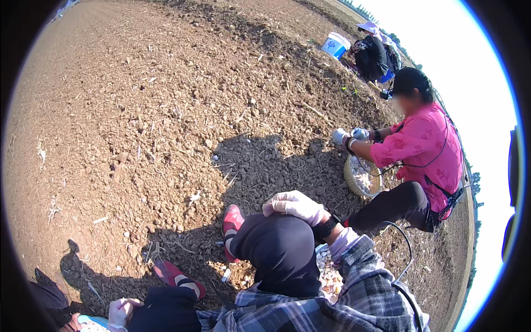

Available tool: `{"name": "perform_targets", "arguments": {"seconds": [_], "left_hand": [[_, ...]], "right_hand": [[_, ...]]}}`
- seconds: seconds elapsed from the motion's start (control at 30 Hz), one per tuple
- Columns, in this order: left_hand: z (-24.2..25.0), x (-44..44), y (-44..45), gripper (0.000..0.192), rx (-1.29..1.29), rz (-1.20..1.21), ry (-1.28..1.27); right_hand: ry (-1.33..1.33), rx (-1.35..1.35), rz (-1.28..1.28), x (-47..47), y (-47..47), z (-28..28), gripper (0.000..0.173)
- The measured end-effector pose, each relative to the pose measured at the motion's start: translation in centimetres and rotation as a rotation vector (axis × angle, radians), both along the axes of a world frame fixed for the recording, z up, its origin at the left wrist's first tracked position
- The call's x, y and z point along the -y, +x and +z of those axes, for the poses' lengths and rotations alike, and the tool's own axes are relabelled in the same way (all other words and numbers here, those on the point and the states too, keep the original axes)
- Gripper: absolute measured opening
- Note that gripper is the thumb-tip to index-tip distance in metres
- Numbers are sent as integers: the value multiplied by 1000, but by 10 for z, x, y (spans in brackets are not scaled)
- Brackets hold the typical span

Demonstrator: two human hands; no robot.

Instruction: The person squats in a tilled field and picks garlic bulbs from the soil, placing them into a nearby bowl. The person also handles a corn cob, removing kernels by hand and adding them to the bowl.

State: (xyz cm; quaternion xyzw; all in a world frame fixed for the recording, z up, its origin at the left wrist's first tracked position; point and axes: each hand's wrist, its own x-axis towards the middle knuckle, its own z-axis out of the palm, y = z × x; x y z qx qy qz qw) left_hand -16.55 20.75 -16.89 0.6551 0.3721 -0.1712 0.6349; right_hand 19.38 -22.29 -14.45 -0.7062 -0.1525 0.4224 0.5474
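My right hand (294, 206), in a pale glove with a dark band at the wrist, rests on my raised right knee (286, 249). Its fingers are bent and close together, and whatever lies under their tips is hidden. Low in the picture, my left hand (123, 310) is beside my left knee (166, 309), its fingers curled; what they may hold cannot be made out. Whitish garlic cloves (330, 278) lie in a container between my right leg and sleeve, mostly covered by them. Red shoes (233, 226) are on my feet, on cloddy soil.
A co-worker in a pink shirt (419, 141) squats at right, gloved hands above a woven basket (351, 182) of cloves. Farther back, another person (371, 58) crouches by a white-and-blue bucket (335, 45). Bottom left shows part of another person's hand (71, 323) by a light-blue container (97, 319).
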Motion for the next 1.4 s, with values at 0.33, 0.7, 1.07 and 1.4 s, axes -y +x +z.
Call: {"name": "perform_targets", "arguments": {"seconds": [0.33,0.7,1.07,1.4], "left_hand": [[-4,12,32,30,54,12,3],[-10,23,37,29,51,-24,26],[-10,30,31,28,108,-26,62],[-20,68,-25,27,73,20,96]], "right_hand": [[-326,1081,115,-6,-63,44,24],[-436,1137,109,-2,-67,44,27],[-409,1144,75,-2,-67,44,26],[-350,1242,91,4,-69,31,23]]}}
